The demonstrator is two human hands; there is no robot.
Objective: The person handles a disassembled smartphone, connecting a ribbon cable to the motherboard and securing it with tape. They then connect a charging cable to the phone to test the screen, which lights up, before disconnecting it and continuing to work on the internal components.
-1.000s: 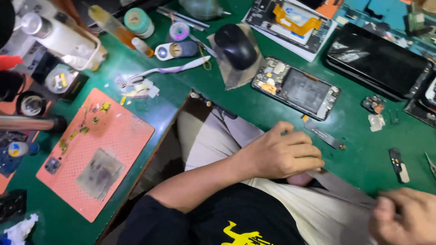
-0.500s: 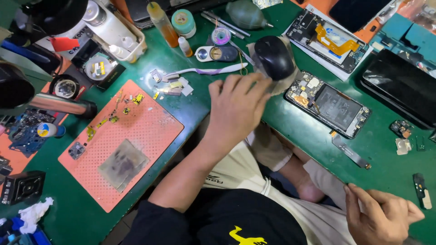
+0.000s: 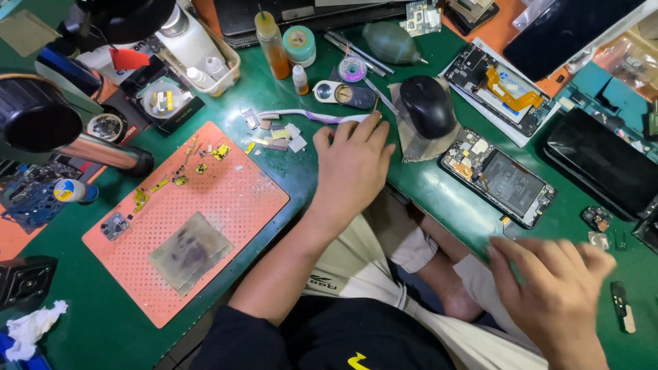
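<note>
I see my left hand (image 3: 353, 168) lying flat on the green table (image 3: 439, 205), fingers spread and loosely open, nothing gripped. Its fingertips reach up to the thin white-and-lilac plastic toothbrush (image 3: 312, 116), touching or just short of its handle end; I cannot tell which. The brush lies across the table, long axis running left to right with a slight tilt, its bristle head pointing left towards a little heap of pale tape scraps and chips (image 3: 274, 133). I judge it light, stiff enough along the handle, and a bit slick, so a pinch at mid-handle between thumb and forefinger looks the safest hold; it should not be fragile.

My right hand (image 3: 555, 294) hovers low at the near table edge, fingers extended and open, holding nothing as far as I can see. Just beyond it lies an opened dark smartphone with its board and battery exposed (image 3: 500, 181), long axis slanting from upper left to lower right. That one I judge delicate, best taken by its frame edges.

A black computer mouse (image 3: 426, 104) sits on a brown cloth just right of my left hand, and an orange perforated work mat (image 3: 205, 205) lies to the left.
</note>
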